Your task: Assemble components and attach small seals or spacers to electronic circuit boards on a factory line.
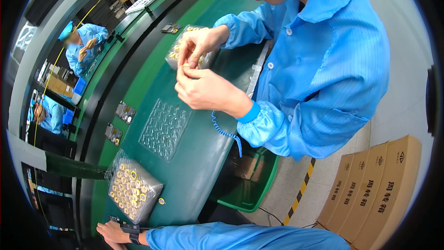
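My right hand [114,233] lies at the lower left, back up, with a black band [133,233] on the wrist. Its visible fingers are stretched out and apart, and I see nothing held in them; part of the hand is cut off by the lower edge. A small dark part [114,219] sits just beyond it. Close by is a film-covered block of round pale pieces with yellow rings [132,192]. One loose yellow-ringed piece [161,201] lies to the right of that block. My left hand is out of view.
Beside me a co-worker's two hands [203,86] pinch a small pale piece over the green table [194,153]. A clear moulded tray [165,130], another film-covered block [174,56] and grey-black modules [113,134] lie there. A green bin [259,197] and cardboard boxes [370,194] stand right.
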Demonstrator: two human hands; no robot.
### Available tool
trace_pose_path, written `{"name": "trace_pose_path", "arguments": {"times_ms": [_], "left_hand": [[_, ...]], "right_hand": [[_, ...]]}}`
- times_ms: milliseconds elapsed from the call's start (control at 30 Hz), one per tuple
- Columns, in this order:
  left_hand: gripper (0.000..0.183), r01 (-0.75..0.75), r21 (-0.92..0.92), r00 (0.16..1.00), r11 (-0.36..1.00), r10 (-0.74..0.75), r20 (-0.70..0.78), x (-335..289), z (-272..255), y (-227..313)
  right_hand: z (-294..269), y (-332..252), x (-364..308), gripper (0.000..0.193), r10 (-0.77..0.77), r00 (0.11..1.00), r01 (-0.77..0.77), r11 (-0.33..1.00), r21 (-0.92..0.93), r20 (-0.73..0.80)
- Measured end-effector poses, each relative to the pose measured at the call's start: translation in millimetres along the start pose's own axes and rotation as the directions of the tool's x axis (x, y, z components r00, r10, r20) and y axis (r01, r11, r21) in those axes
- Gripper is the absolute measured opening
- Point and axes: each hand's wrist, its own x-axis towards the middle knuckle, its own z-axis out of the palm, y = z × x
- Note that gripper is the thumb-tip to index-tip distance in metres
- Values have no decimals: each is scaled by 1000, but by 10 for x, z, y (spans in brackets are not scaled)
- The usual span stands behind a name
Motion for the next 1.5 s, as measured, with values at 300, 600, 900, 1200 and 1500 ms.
{"name": "trace_pose_path", "arguments": {"times_ms": [300,600,900,1200,1500], "left_hand": [[31,-131,-123,981,984,147,126,105,-261,-383],[19,-55,-697,985,715,155,81,-147,-408,98],[22,-132,-807,963,575,267,32,-166,-71,209],[40,-294,-478,956,828,249,-156,-176,134,-67],[57,-251,-510,933,823,345,98,-210,91,-99]], "right_hand": [[-752,233,305,17,-39,991,22,991,133,125],[-635,129,355,8,111,992,-93,972,217,-68],[-572,226,289,9,190,959,-276,798,536,209],[-465,339,258,7,-11,1000,4,971,237,26],[-560,143,249,10,110,988,-59,914,401,-104]]}}
